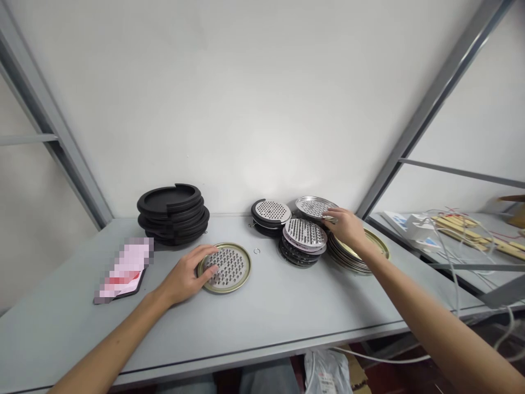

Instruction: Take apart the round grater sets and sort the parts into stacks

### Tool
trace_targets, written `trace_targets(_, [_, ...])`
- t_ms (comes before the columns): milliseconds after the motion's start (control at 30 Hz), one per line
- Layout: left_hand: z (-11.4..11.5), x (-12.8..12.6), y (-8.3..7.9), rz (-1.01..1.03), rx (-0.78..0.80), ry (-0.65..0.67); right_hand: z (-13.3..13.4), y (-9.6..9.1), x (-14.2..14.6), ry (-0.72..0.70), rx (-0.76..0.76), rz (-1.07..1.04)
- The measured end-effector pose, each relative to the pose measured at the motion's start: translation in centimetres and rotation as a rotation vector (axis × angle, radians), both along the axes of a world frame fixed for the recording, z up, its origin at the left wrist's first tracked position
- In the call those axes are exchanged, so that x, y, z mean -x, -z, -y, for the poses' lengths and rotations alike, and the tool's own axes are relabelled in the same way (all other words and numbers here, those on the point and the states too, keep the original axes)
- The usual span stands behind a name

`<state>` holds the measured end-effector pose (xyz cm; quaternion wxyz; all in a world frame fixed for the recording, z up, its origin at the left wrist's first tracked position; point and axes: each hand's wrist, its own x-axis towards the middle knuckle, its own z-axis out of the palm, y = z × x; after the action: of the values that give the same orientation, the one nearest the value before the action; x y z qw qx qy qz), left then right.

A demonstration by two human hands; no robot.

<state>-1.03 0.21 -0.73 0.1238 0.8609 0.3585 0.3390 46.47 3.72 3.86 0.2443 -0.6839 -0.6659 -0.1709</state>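
Note:
A round grater disc (226,266) with a gold-coloured rim lies flat on the table in the middle. My left hand (191,276) holds it at its left side, fingers over the far rim and thumb on the near part. My right hand (346,229) reaches to the back right, its fingers closed at the edge of a silver-rimmed perforated disc (315,207); the fingertips are partly hidden. Below that hand is a stack of gold-rimmed round lids (375,245). Just left of it stands a stack of small grater discs (304,234).
Black ring-shaped bases (174,216) are piled at the back left. A phone (127,271), partly blurred out, lies at the left. A black ring with a perforated plate (271,212) sits near the wall. One small ring (256,251) lies mid-table. Cables and wooden strips (459,227) occupy the right-hand table.

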Motion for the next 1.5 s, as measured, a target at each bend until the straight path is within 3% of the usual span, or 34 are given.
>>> trace_targets(233, [0.0, 0.1, 0.1, -0.013, 0.025, -0.001, -0.6, -0.6, -0.9, 0.150, 0.057, -0.065])
trace_targets(400, [-0.1, 0.1, 0.1, -0.019, 0.024, -0.002, -0.9, -0.8, -1.8, 0.127, 0.163, -0.118])
trace_targets(700, [-0.2, 0.2, 0.2, -0.024, 0.032, -0.010, -0.8, -1.1, -1.6, 0.159, 0.052, -0.160])
trace_targets(967, [-0.3, 0.3, 0.4, -0.031, 0.029, -0.008, -0.9, -0.4, -2.5, -0.001, 0.009, -0.112])
trace_targets(1100, [-0.2, 0.2, 0.3, -0.029, 0.022, -0.028, -0.6, -0.8, -2.0, -0.070, -0.083, -0.130])
trace_targets(1200, [0.0, 0.0, 0.1, -0.045, 0.017, -0.039, 0.3, -1.7, 0.7, -0.122, -0.221, -0.169])
trace_targets(1300, [0.0, 0.1, 0.1, -0.096, 0.023, -0.028, 1.9, -2.3, 5.8, -0.251, -0.312, -0.210])
trace_targets(1367, [0.0, 0.2, 0.4, -0.143, 0.042, -0.006, 3.0, -1.8, 10.1, -0.364, -0.230, -0.209])
trace_targets(1433, [-0.1, 0.3, 0.7, -0.191, 0.068, 0.017, 3.7, -0.4, 14.3, -0.442, -0.051, -0.158])
trace_targets(1500, [-0.2, 0.5, 1.1, -0.228, 0.093, 0.023, 3.7, 1.4, 17.7, -0.400, 0.134, -0.076])
